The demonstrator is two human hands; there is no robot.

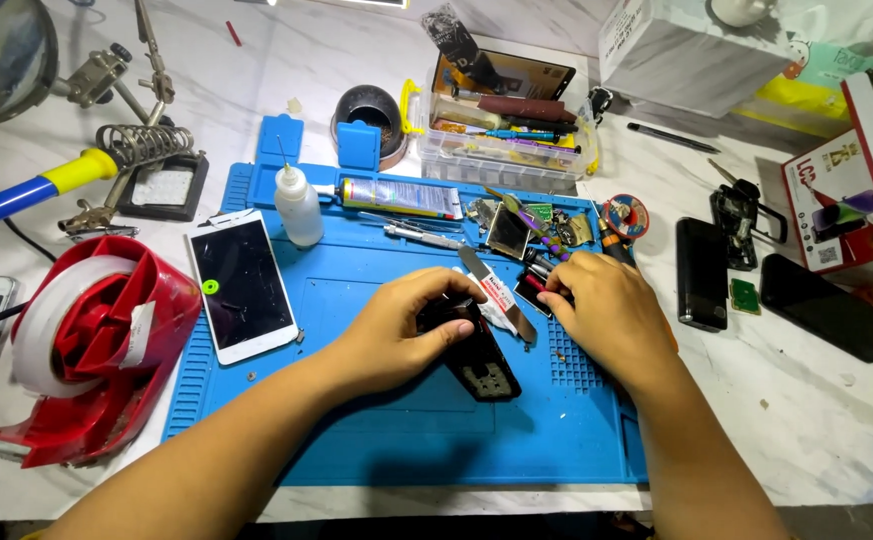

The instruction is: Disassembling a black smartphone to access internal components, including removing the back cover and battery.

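Your left hand (397, 325) presses down on a small black phone frame (479, 358) that lies near the middle of the blue mat (357, 440), fingers closed over its upper end. Your right hand (607, 310) is just beside it on the mat, fingertips pinched on a small dark part (534, 288), next to a flat metal blade (497, 293). A white phone (242, 285) lies on the mat's left side

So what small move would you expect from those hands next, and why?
Probably the right hand brings its small tool in to the dark phone body. The left hand already pins that body flat on the blue mat, and the right hand's fingers sit just beside it.
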